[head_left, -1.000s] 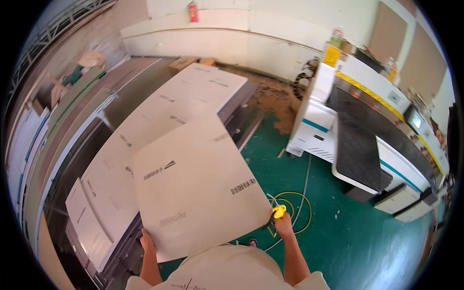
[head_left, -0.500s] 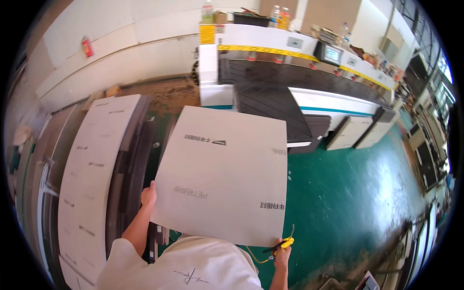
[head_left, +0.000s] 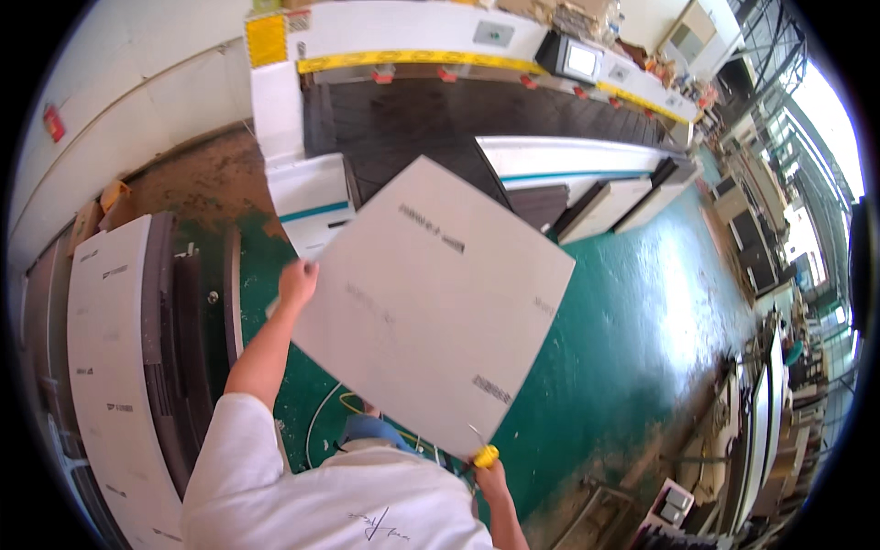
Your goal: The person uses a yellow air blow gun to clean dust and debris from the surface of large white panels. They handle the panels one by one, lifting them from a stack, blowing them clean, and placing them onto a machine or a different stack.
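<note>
A large pale square panel (head_left: 431, 302) with dark printed marks is held in front of me, one corner pointing toward the machine. My left hand (head_left: 298, 282) is closed on the panel's left edge. At the near corner, my right hand (head_left: 491, 477) is closed around a yellow air blow gun (head_left: 486, 456) with a thin metal nozzle. That hand also meets the panel's near corner; its fingers under the panel are hidden. A yellow hose (head_left: 353, 401) runs low near my legs.
Ahead stands a long white machine (head_left: 412, 37) with a dark bed (head_left: 394, 115) and a small screen (head_left: 579, 60). Tall pale boards (head_left: 110, 367) lean on the left. More panels (head_left: 605, 206) rest against the machine. Stacked boards (head_left: 756, 431) stand on the right of the green floor (head_left: 632, 321).
The panel has turned clockwise, its far corner now nearer the machine's bed. My left hand has moved forward with its edge, my right slightly left. My view has shifted right and closer to the machine.
</note>
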### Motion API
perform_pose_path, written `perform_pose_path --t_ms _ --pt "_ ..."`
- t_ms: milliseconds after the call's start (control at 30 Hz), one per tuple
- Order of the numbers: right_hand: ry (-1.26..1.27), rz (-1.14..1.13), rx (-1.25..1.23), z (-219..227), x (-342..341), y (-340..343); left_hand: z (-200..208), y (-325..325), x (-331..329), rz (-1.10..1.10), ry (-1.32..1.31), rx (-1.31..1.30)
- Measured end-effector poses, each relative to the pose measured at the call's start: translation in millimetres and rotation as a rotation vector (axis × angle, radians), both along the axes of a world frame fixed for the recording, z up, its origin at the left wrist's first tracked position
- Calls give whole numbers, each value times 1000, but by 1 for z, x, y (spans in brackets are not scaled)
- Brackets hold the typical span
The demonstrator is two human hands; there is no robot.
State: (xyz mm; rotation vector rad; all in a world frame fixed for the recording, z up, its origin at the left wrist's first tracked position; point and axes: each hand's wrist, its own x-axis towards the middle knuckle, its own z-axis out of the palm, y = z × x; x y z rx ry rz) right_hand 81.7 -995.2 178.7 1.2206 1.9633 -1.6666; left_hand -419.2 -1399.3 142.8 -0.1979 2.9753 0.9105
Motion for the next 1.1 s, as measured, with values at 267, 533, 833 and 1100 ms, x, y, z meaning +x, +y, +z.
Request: perform_pose_path --t_ms 267,533,833,1100 --pt "-183 605 20 24 -139 84 4 169 3 -472 348 -82" --pt "962 -386 -947 51 -194 232 20 237 108 -416 304 -122" --pt "942 -390 -1368 -5 -240 362 31 256 108 -320 308 -231" --pt "942 -162 -983 65 -252 489 42 281 100 -325 296 -299"
